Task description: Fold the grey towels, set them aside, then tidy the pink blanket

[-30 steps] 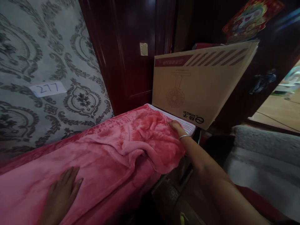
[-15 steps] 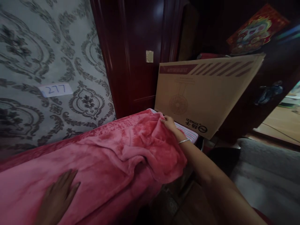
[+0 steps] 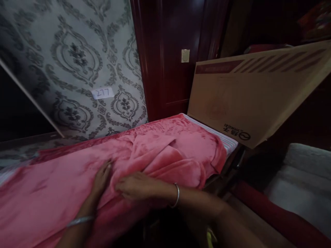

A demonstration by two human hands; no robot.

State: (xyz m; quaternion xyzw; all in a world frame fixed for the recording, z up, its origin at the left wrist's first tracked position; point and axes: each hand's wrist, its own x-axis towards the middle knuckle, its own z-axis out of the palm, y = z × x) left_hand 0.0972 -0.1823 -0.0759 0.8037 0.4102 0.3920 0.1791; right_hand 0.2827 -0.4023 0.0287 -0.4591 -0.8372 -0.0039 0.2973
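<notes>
A pink plush blanket (image 3: 64, 179) is spread along a narrow surface, with creases and a folded-over part at its right half. My left hand (image 3: 102, 177) rests on the blanket near its middle, fingers stretched forward and turned partly away from view. Close by on the right, my right hand (image 3: 136, 186) is closed on the blanket's near edge, where the cloth bunches up. Each wrist wears a silver bangle. Beneath the blanket's right end shows a striped cloth (image 3: 227, 139).
A large cardboard box (image 3: 248, 100) leans at the far right end, before a dark red door (image 3: 168, 82). Patterned wallpaper (image 3: 77, 58) with a paper marked 277 (image 3: 102, 92) runs behind. At the right stands a grey padded seat (image 3: 305, 175); a dark panel (image 3: 18, 103) is at left.
My right hand has come from the blanket's far right corner to its near edge. My left hand has moved right. The blanket's right end lies flatter, and the view has swung left.
</notes>
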